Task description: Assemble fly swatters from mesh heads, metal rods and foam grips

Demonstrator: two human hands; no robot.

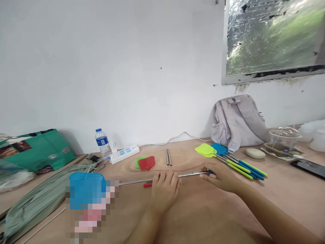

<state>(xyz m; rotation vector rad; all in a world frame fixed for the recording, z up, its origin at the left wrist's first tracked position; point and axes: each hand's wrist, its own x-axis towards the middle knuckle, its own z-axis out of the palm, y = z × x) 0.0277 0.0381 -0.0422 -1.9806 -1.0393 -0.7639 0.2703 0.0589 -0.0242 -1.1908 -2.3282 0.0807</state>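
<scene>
A fly swatter with a blue mesh head (87,188) and a long metal rod (134,182) lies crosswise low over the table. My left hand (165,186) is closed over the middle of its rod, fingers curled on top. At the other end, my right hand (220,176) pinches a small blue part, mostly hidden by the fingers. A red handle (147,185) pokes out from beside my left hand, its other end covered. Behind the rod sit a red swatter head (146,163), a green swatter head (139,162) partly beneath it, and two loose metal tubes (169,157).
Several finished-looking swatters (240,166) with yellow-green and blue handles lie right of my right hand. Beyond are a grey backpack (236,122), a white oval object (255,153) and a phone (309,168). Leftward stand a power strip (124,154), water bottle (102,140) and green bag (48,150).
</scene>
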